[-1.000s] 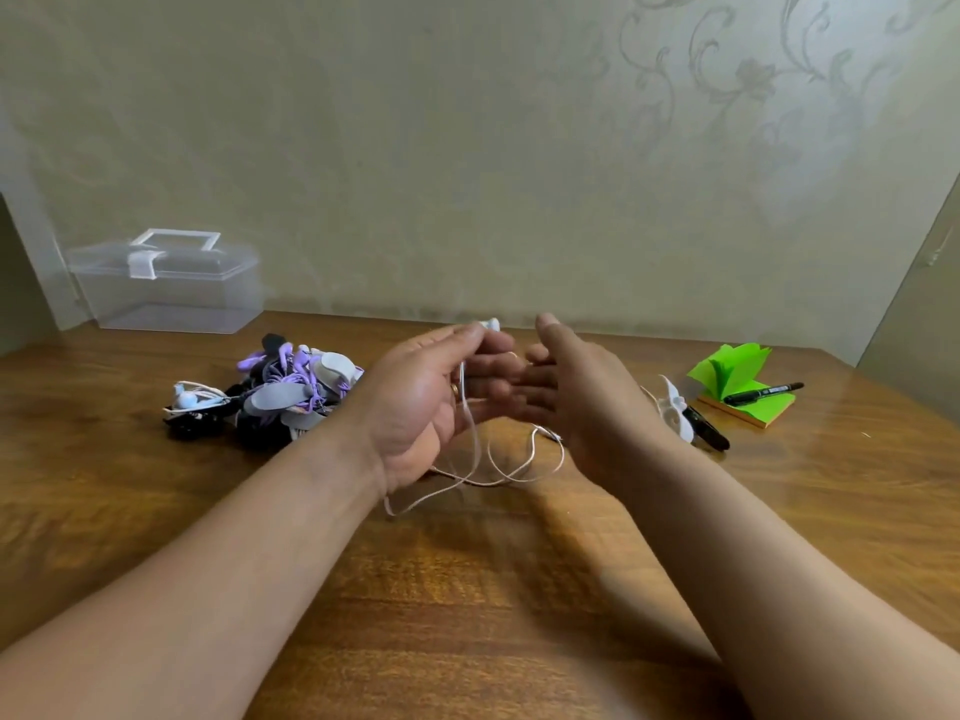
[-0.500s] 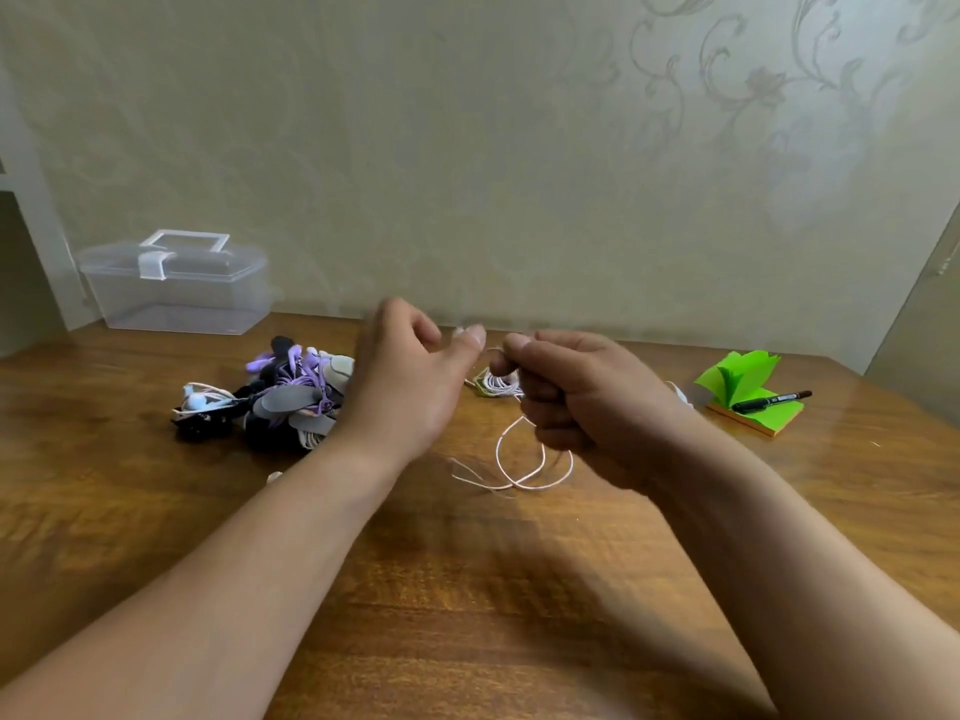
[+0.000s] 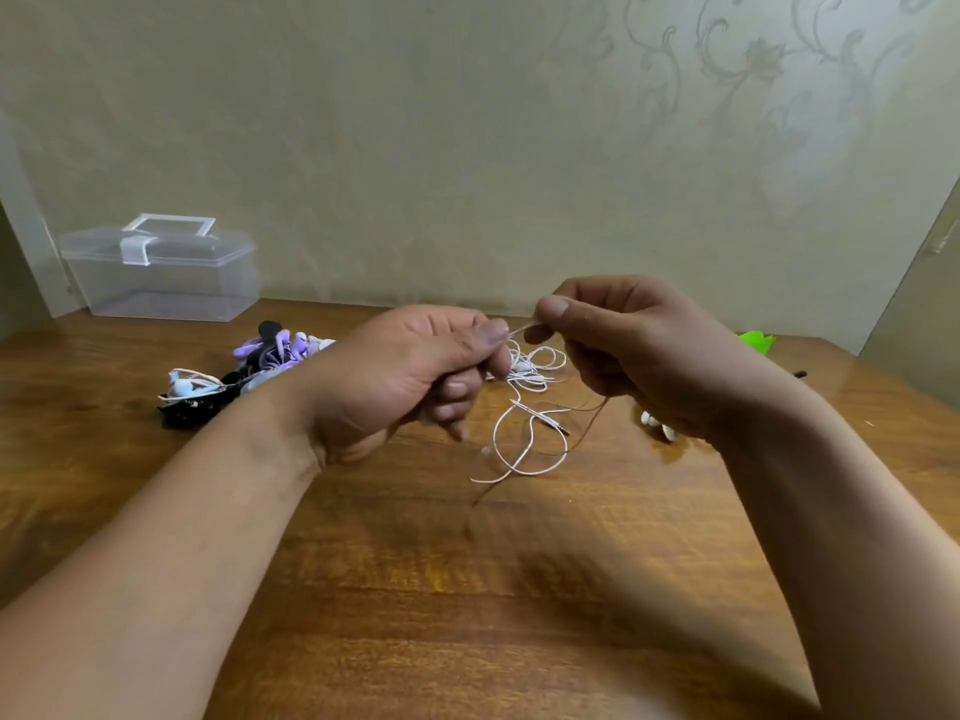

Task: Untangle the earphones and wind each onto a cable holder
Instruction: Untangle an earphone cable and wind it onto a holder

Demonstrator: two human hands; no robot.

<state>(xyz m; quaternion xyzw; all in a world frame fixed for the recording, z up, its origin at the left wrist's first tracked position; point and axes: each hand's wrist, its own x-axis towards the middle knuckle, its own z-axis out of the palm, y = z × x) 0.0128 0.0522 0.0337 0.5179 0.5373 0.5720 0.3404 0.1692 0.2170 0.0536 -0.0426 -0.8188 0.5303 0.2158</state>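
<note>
Landmark: the white earphone cable (image 3: 532,374), loose loops lying on the wooden table (image 3: 467,589) between the two wrists.
Left hand (image 3: 395,376): just left of the cable, thumb and forefinger clamped on one strand, the other fingers curled under.
Right hand (image 3: 639,350): just right of the cable and a little higher, thumb and forefinger pinched on the same strand, the other fingers bent in toward the palm.
Strand between the hands: short, pulled straight from pinch to pinch; the rest hangs down to the loops.
Plug: a slim jack lies among the lower loops.
Hidden: the earbuds cannot be picked out in the tangle behind the left fingers.
Hard to make out: a thin dark line runs beside the lower loops; strand or shadow, I cannot tell.
Small white piece (image 3: 657,426): right of the cable, mostly covered by the right wrist, its shape unclear.
Green note pad (image 3: 756,341): far right of the cable, only a corner shows past the right hand.
Pile of earphones (image 3: 260,366): left of the cable, partly behind the left wrist.
Clear lidded box (image 3: 161,272): far left of the cable, against the wall.
Change: half a second ago the thumbs nearly met low over the cable; now the hands are apart, the right one raised, and the pad and pen are largely covered.
</note>
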